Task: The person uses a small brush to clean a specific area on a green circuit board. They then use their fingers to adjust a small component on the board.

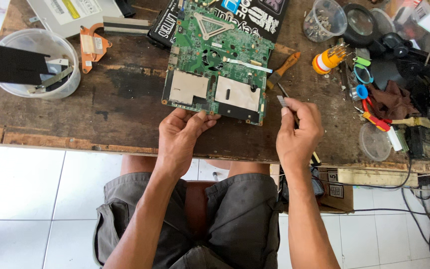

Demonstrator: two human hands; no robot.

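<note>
Two hands: left [180, 134] grips circuit board [215, 60]; right [297, 132] pinches tweezers [287, 99].

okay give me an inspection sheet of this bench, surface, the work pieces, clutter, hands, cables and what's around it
Surface: worn, stained wooden bench.
Job's things: green circuit board lying flat; thin metal tool.
Clutter: white tub with dark parts, copper heat sink, optical drive, screwdriver bit set, clear cups, pliers.
Hands: left hand grips the board's near edge; right hand holds the tool.
Cables: black leads hang off the right.
Surroundings: white tiled floor, cardboard box.
</note>
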